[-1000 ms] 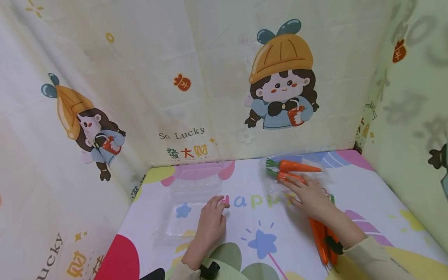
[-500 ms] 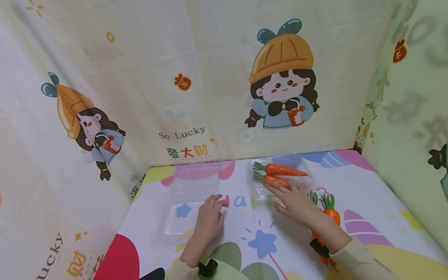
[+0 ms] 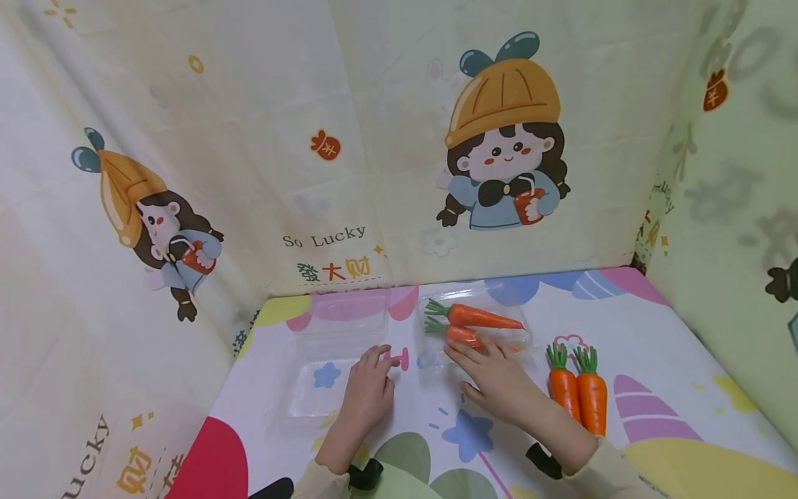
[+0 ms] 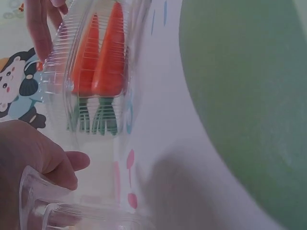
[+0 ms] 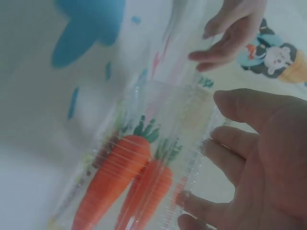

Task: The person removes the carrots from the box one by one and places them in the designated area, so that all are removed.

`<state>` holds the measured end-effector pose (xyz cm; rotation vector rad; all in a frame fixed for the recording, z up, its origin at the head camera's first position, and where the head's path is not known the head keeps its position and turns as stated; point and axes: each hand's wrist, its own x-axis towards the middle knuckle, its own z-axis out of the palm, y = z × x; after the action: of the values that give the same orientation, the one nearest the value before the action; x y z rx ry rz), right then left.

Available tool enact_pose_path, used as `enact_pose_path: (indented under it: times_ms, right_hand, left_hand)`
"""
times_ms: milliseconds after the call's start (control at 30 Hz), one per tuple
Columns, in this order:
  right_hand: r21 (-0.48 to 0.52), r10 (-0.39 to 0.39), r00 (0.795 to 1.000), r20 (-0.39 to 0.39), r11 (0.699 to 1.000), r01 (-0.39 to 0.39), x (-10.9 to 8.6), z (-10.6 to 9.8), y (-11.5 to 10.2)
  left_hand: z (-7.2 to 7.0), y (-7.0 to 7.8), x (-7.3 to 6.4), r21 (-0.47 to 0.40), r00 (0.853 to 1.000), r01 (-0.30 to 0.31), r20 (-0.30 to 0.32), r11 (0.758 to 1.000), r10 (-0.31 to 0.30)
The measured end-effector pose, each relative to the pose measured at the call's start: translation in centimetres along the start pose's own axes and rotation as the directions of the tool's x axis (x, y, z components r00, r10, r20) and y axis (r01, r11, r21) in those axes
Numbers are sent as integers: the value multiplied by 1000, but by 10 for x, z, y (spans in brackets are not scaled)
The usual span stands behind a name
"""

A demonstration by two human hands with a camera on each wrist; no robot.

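A clear plastic box holds two orange carrots with green tops, pointing left. My right hand lies against the box's near side, its fingers extended over the lower carrot; in the right wrist view the fingertips meet the ribbed plastic wall. To the left, another clear box stands open with nothing inside, its lid folded back. My left hand rests at that box's right edge, fingers relaxed and holding nothing.
Two loose carrots lie side by side right of my right forearm, which hides their lower ends. Patterned cloth walls close off the back and sides of the printed tabletop. Black camera straps sit on both wrists.
My right hand has slid the carrot box leftward and slightly toward me, nearer the open box. The loose carrots show more as the forearm moved left. My left hand has barely shifted.
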<state>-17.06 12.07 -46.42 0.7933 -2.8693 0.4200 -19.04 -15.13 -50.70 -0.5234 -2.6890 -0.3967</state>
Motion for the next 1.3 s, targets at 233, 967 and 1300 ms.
enact_pose_path:
  times_ms: [233, 967, 1300]
  right_hand:
    - [-8, -56, 998, 1, 998, 56, -1, -2, -18]
    - [251, 391, 883, -259, 910, -329, -19, -42, 35]
    - [294, 478, 878, -21, 843, -452, -40, -45, 80]
  left_hand:
    - [-2, -2, 1, -6, 1000, 4, 9, 1000, -4]
    - [-10, 30, 6, -541, 986, 167, 97, 824, -136]
    - [-7, 41, 6, -874, 839, 478, 427, 83, -338]
